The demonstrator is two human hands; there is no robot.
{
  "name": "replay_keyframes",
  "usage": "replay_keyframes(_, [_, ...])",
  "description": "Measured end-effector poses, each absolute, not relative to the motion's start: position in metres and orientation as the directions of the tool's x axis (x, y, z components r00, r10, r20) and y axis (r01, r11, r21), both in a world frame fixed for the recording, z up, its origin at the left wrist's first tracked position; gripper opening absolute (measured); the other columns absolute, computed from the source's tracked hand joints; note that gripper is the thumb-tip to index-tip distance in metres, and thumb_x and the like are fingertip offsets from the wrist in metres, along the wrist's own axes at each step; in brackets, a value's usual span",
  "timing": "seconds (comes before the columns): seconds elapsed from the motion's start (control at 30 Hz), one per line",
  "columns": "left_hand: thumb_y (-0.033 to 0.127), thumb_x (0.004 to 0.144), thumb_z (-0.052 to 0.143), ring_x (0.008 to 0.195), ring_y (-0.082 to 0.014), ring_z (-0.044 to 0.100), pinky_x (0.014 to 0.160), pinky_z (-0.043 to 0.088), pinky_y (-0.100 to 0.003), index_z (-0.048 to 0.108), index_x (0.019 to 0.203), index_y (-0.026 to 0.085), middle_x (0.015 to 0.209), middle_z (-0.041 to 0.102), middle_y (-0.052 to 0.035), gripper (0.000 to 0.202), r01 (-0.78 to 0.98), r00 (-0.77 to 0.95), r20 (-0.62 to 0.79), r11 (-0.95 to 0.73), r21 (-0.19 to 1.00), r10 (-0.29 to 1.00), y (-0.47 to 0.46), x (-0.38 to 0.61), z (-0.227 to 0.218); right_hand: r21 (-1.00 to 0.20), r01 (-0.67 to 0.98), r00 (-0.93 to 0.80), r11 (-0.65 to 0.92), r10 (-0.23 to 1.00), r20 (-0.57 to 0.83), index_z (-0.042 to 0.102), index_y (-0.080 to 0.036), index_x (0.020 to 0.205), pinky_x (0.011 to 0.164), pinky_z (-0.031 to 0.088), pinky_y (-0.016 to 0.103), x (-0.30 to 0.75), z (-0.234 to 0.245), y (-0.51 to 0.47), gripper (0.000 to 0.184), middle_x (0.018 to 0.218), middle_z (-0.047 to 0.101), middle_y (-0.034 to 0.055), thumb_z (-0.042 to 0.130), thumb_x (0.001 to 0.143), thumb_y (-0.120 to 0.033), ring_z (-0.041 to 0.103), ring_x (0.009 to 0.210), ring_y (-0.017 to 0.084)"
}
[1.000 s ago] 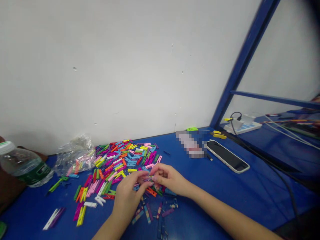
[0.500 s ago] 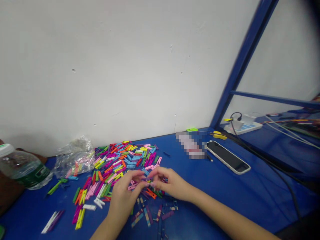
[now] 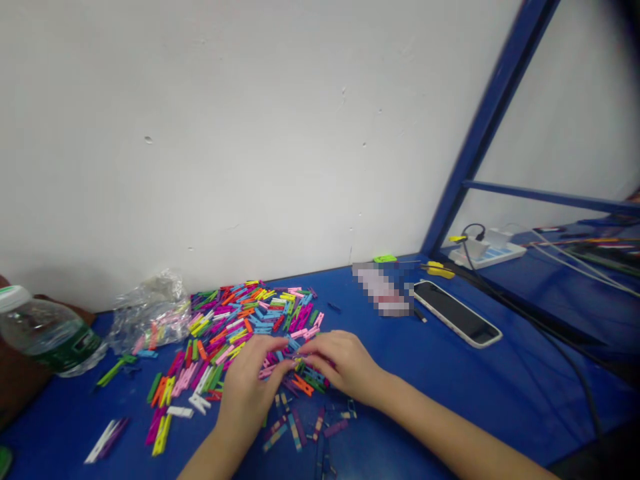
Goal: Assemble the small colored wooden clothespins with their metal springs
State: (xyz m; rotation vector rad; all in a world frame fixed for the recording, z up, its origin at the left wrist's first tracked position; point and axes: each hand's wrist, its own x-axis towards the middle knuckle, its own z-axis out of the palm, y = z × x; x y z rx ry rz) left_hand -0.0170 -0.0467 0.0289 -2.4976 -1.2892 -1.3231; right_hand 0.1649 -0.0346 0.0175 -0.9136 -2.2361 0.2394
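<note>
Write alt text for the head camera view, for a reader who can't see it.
A left hand and a right hand meet with their fingers among a heap of brightly colored clothespins on a blue bench. A water bottle and a clear plastic bag lie to the left, a phone to the right.

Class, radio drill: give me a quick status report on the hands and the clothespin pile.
Left hand, right hand: together at the pile's near edge, any hold hidden. Colored mini clothespins: heaped, spilling forward. Loose clothespins: scattered beneath the hands.
</note>
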Motion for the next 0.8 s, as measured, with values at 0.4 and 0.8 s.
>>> replay_keyframes(0.4, [0.023,0.076,0.052,0.066,-0.0159,0.057,0.061,0.042,-0.027,0.055,0.089,0.018,0.070,0.063,-0.0028,0.014,0.748,0.403,0.743,-0.660,0.068,0.534,-0.0519,-0.0164,0.0288,-0.228,0.579,-0.521,0.783,0.571,0.634,0.059,-0.018,0.082,0.056,0.034,0.024,0.1642,0.0161,-0.0366,0.018,0.068,0.063,0.0026,0.043,0.083,-0.027,0.055,0.062,0.013])
replay_keyframes(0.8, [0.020,0.073,0.056,0.066,-0.0149,0.056,0.061,0.040,-0.026,0.060,0.082,0.020,0.072,0.063,-0.0022,0.009,0.745,0.399,0.771,-0.666,0.042,0.495,-0.0527,-0.0167,0.0307,-0.342,0.550,-0.478,0.762,0.623,0.619,0.060,-0.018,0.084,0.059,0.038,0.024,0.1641,0.0173,-0.0378,0.018,0.068,0.063,0.0032,0.045,0.082,-0.027,0.056,0.063,0.014])
